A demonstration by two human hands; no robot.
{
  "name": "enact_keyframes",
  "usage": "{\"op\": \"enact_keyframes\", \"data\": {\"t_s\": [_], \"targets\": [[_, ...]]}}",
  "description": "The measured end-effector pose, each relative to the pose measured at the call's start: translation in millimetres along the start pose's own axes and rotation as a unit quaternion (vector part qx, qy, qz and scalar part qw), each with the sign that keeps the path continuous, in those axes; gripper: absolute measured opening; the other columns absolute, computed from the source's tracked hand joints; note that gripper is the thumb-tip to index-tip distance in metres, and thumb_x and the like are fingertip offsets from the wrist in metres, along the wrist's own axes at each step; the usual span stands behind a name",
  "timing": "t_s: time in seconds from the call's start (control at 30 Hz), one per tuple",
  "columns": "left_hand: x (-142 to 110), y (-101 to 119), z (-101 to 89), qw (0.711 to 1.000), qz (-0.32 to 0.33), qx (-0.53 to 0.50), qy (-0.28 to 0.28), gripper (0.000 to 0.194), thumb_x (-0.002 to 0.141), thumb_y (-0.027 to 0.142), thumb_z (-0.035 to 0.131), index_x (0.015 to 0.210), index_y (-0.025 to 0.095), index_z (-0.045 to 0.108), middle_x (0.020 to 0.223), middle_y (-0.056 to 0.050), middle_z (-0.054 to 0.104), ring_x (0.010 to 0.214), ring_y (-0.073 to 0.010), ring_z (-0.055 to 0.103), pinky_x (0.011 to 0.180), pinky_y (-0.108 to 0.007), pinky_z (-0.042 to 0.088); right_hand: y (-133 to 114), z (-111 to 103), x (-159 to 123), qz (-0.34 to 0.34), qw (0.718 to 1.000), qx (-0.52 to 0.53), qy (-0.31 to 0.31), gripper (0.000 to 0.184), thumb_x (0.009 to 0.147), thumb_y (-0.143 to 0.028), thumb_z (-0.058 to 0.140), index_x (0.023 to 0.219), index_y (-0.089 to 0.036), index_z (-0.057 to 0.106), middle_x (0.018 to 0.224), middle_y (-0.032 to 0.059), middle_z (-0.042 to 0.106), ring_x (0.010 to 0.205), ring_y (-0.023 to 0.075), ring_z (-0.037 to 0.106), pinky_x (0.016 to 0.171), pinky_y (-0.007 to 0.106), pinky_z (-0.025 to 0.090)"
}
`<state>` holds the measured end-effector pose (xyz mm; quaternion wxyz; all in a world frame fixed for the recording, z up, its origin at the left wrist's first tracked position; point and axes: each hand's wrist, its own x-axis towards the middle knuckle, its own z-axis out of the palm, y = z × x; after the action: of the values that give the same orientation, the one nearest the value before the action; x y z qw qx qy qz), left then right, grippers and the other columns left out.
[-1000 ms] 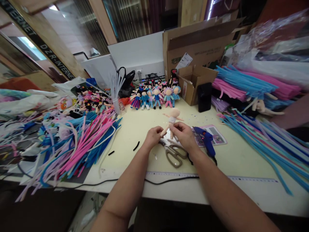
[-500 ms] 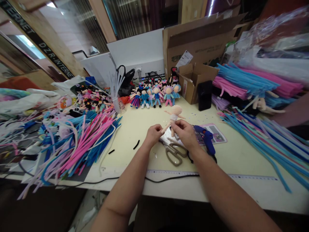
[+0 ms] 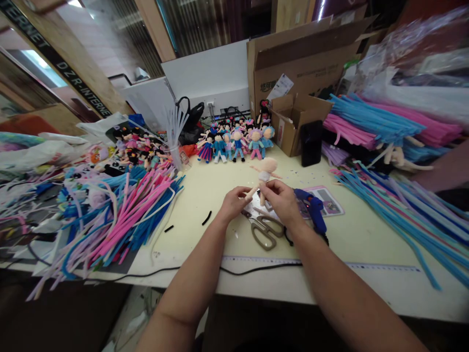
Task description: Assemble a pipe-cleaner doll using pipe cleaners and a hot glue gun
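Observation:
Both my hands hold a small beige pipe-cleaner doll upright over the middle of the table. My left hand pinches one of its legs, and my right hand is closed round the other leg and lower body. The doll's round head and stubby arms stick up above my fingers. Just below my hands lie scissors with grey handles. A blue glue gun rests on a printed sheet right of my right hand.
Heaps of pink, blue and white pipe cleaners cover the left side, and long blue ones the right. A row of finished dolls stands at the back beside cardboard boxes. A black cable and ruler run along the front edge.
The view has shifted slightly and blurred at the right. My hands and the doll stay in nearly the same place, a little higher in the picture.

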<state>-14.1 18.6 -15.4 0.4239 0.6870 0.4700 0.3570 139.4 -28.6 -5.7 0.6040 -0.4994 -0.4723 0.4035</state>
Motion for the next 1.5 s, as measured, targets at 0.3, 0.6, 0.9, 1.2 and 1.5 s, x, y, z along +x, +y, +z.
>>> {"op": "enact_keyframes", "data": {"t_s": [0.3, 0.6, 0.9, 1.2, 1.5], "targets": [[3.0, -6.4, 5.4, 0.998, -0.02, -0.031, 0.059, 0.011, 0.071, 0.028, 0.059, 0.074, 0.017, 0.062, 0.053, 0.005, 0.048, 0.048, -0.0079, 0.043, 0.049, -0.021, 0.033, 3.9, 0.2, 1.1, 0.003, 1.0, 0.002, 0.003, 0.037, 0.073, -0.055, 0.065, 0.07, -0.019, 0.057, 0.054, -0.0019, 0.056, 0.048, 0.011, 0.045, 0.045, 0.025, 0.033], [-0.1, -3.6, 1.8, 0.999, 0.027, 0.023, 0.022, 0.025, 0.062, 0.014, 0.062, 0.085, 0.018, 0.068, 0.074, 0.002, 0.056, 0.059, -0.0079, 0.046, 0.057, -0.022, 0.037, -0.3, -0.2, -0.1, -0.001, 1.0, -0.003, 0.0, 0.036, 0.075, -0.054, 0.064, 0.069, -0.02, 0.057, 0.053, -0.0022, 0.055, 0.047, 0.0108, 0.044, 0.045, 0.025, 0.033], [2.5, -8.3, 4.5, 0.999, -0.004, -0.011, 0.05, 0.009, 0.069, 0.023, 0.059, 0.075, 0.017, 0.063, 0.053, 0.006, 0.044, 0.05, -0.008, 0.04, 0.049, -0.021, 0.03, 3.0, -0.3, 1.1, -0.007, 1.0, 0.003, 0.008, 0.034, 0.074, -0.053, 0.066, 0.069, -0.02, 0.057, 0.055, -0.0019, 0.056, 0.052, 0.0119, 0.047, 0.049, 0.026, 0.035], [-0.5, -0.5, -0.3, 0.996, 0.031, -0.077, -0.01, 0.034, 0.058, 0.009, 0.057, 0.089, 0.017, 0.066, 0.099, -0.005, 0.063, 0.081, -0.0135, 0.058, 0.067, -0.023, 0.043, 3.0, -0.2, 1.1, -0.01, 1.0, 0.0, 0.004, 0.033, 0.075, -0.051, 0.065, 0.07, -0.019, 0.057, 0.057, -0.0013, 0.056, 0.054, 0.0124, 0.047, 0.051, 0.026, 0.036], [3.4, -2.2, 1.8, 0.983, -0.066, -0.163, 0.05, 0.025, 0.065, 0.033, 0.069, 0.083, 0.015, 0.065, 0.068, 0.0, 0.063, 0.059, -0.0112, 0.055, 0.059, -0.025, 0.044, 3.9, 1.7, 1.3, 0.011, 1.0, -0.002, 0.002, 0.035, 0.072, -0.054, 0.065, 0.07, -0.019, 0.058, 0.057, -0.0015, 0.055, 0.052, 0.012, 0.046, 0.049, 0.025, 0.036]]}}
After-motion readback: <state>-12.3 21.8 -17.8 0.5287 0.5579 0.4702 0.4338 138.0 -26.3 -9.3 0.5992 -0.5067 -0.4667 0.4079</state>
